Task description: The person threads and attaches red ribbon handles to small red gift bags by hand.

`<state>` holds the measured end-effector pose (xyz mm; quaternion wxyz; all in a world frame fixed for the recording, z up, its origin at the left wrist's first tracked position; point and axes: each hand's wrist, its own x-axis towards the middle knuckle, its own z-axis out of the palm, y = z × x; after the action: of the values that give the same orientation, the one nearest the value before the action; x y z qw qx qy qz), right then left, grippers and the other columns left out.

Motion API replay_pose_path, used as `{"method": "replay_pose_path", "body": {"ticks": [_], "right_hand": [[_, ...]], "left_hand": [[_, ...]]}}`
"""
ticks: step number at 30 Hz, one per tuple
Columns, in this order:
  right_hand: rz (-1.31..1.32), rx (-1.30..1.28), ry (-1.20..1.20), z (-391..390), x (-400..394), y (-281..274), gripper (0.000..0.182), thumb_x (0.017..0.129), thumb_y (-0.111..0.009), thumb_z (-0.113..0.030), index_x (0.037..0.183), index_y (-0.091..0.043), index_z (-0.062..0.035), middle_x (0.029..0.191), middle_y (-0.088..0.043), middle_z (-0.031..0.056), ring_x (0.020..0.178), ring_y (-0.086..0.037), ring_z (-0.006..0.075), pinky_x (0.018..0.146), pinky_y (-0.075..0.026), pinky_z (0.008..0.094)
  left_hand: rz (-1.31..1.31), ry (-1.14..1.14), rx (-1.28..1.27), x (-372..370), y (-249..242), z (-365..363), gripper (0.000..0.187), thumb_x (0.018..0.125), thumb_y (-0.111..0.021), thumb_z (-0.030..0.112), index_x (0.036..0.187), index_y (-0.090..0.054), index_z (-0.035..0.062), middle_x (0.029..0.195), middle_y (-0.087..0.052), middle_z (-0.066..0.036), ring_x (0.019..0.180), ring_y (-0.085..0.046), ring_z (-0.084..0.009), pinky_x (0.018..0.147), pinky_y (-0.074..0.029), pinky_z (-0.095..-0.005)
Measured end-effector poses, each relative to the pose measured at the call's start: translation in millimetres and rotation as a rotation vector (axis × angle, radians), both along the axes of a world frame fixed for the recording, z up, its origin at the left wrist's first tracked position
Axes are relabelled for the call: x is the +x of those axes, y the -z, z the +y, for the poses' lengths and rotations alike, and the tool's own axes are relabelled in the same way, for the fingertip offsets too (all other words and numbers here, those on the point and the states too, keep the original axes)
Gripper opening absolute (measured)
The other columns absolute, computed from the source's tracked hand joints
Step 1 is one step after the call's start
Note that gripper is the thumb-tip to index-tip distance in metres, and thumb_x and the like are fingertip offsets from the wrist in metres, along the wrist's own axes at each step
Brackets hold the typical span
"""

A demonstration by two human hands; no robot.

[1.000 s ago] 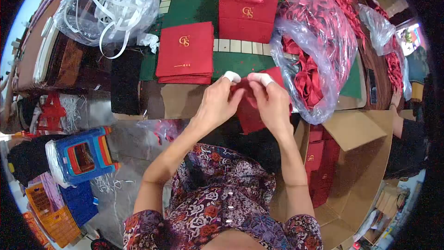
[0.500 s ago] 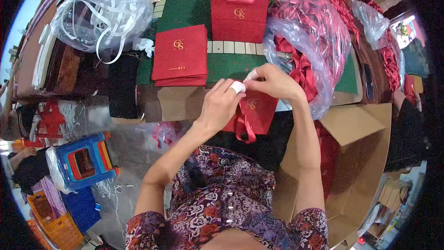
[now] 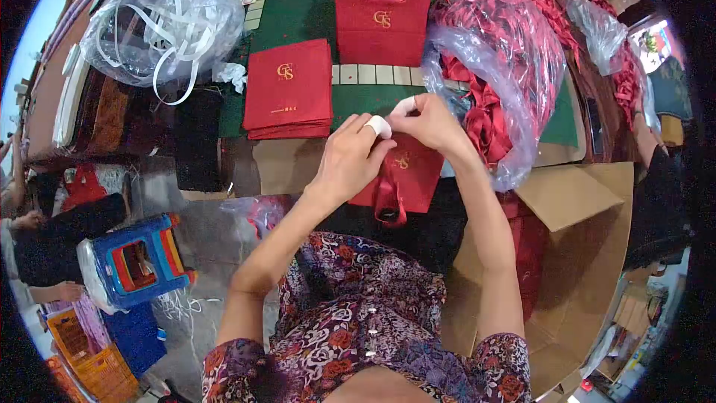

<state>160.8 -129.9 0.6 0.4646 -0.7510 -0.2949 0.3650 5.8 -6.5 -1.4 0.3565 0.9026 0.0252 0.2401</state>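
A red paper gift bag [image 3: 410, 179] with a gold monogram lies at the table's front edge, below my hands. A red ribbon [image 3: 389, 198] hangs in a loop down its front. At the bag's top edge, my left hand [image 3: 349, 155] is closed with thumb and fingers together. My right hand [image 3: 434, 125] pinches beside it, fingertips close to the left ones. White tape wraps a finger on each hand. The fingers hide exactly where ribbon and bag edge meet. Behind my left hand lies a stack of flat red bags [image 3: 287, 89].
An upright red bag [image 3: 382, 33] full of ribbon stands behind. Plastic bags hold red ribbons [image 3: 514, 52] at right and white straps [image 3: 164, 30] at left. An open cardboard box [image 3: 574, 283] is beside me at right; a blue plastic stool [image 3: 138, 261] is at left.
My hands have stayed at the bag's top edge, shifting slightly, and the hanging ribbon loop has changed shape. At far left, another person's arms have moved near the stool.
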Motion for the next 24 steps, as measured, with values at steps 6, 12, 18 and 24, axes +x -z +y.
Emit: {"method": "replay_pose_path", "body": {"ticks": [6, 12, 18, 24], "right_hand": [[-0.430, 0.119, 0.190, 4, -11, 4, 0.018, 0.088, -0.073, -0.018, 0.091, -0.074, 0.0002, 0.076, -0.070, 0.0016, 0.071, -0.059, 0.0067, 0.067, -0.049, 0.0272], [-0.475, 0.057, 0.277, -49, -59, -33, 0.012, 0.088, -0.073, -0.012, 0.093, -0.072, -0.0009, 0.082, -0.071, 0.0056, 0.073, -0.063, 0.0084, 0.066, -0.049, 0.0254], [-0.473, 0.076, 0.226, -68, -102, -16, 0.014, 0.084, -0.078, -0.009, 0.094, -0.070, -0.0027, 0.083, -0.070, 0.0068, 0.071, -0.065, 0.0128, 0.064, -0.051, 0.0267], [-0.469, 0.117, 0.249, -44, -117, -8, 0.019, 0.080, -0.083, -0.014, 0.086, -0.068, -0.0027, 0.075, -0.065, 0.0057, 0.063, -0.063, 0.0131, 0.058, -0.049, 0.0272]], "left_hand": [[0.005, -0.089, -0.038, 7, 22, -2, 0.020, 0.081, -0.077, 0.010, 0.092, -0.062, 0.0034, 0.079, -0.059, -0.013, 0.063, -0.057, -0.0272, 0.057, -0.047, -0.0388], [0.075, -0.136, -0.083, 10, 30, 1, 0.022, 0.082, -0.076, 0.011, 0.095, -0.061, 0.0021, 0.084, -0.064, -0.016, 0.064, -0.060, -0.0310, 0.059, -0.050, -0.0394], [0.196, -0.144, -0.117, 10, 22, 2, 0.022, 0.083, -0.076, 0.014, 0.097, -0.063, 0.0018, 0.085, -0.065, -0.016, 0.065, -0.062, -0.0287, 0.060, -0.051, -0.0387], [0.199, -0.156, -0.124, 13, 24, 6, 0.024, 0.081, -0.078, 0.018, 0.095, -0.065, 0.0026, 0.082, -0.069, -0.015, 0.061, -0.062, -0.0269, 0.059, -0.051, -0.0382]]}}
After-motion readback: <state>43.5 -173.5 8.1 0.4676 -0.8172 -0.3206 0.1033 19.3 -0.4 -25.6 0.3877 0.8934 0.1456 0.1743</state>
